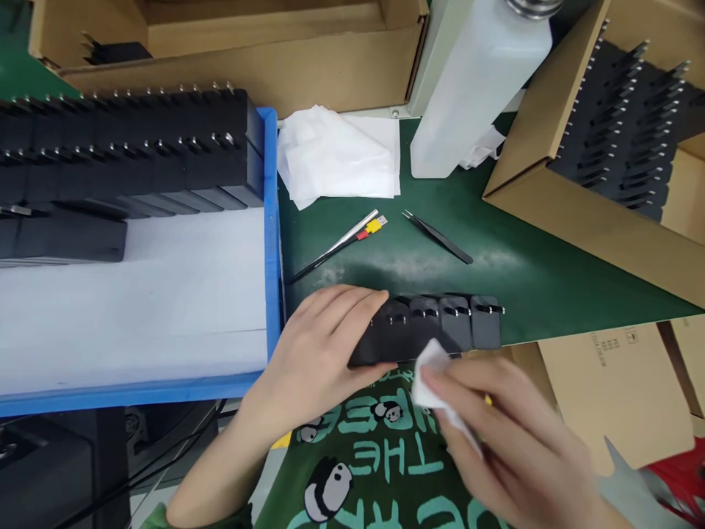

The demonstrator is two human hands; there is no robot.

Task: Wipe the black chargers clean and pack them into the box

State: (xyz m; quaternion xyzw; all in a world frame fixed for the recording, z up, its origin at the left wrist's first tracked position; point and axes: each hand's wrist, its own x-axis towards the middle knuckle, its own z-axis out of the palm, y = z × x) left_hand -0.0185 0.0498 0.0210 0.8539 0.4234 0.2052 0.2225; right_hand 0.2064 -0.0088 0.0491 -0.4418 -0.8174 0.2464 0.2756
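Note:
A row of several black plug-in power adapters [454,332] lies at the near edge of the green table, metal prongs showing. My left hand [327,334] is closed around the left end of this row, fingers over the far side and thumb along the near side. Between the thumb and fingers of my right hand [512,433] is a folded white wipe [431,371]. It is just on the near side of the adapters; whether it touches them I cannot tell. The adapters under my left hand are partly hidden.
On the left, a blue-rimmed tray [272,242] holds rows of black adapters. White cloths [341,154], a cable with a yellow USB plug [376,225] and tweezers [440,239] lie beyond my hands. A white bottle [479,81] stands near a cardboard box [606,235] of adapters.

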